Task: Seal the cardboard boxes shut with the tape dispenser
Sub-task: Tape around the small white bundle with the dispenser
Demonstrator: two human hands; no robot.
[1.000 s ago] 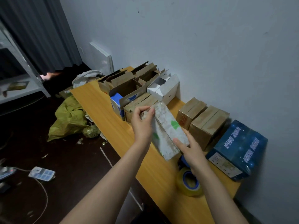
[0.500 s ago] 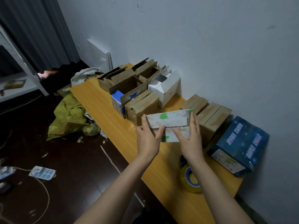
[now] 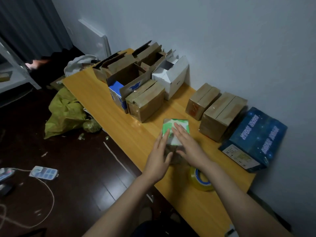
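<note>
A small green-and-white box lies flat on the yellow table, directly under your two hands. Your left hand rests along its left edge and your right hand across its top. Both are flat, fingers straight, gripping nothing. You seem to be pressing its flaps down, ready for taping. The next move likely calls for one hand to keep the box closed while the other takes the tape roll, just beside your right wrist, nearer you. Beyond your right fingertips stand taped brown boxes; beyond your left, open boxes.
</note>
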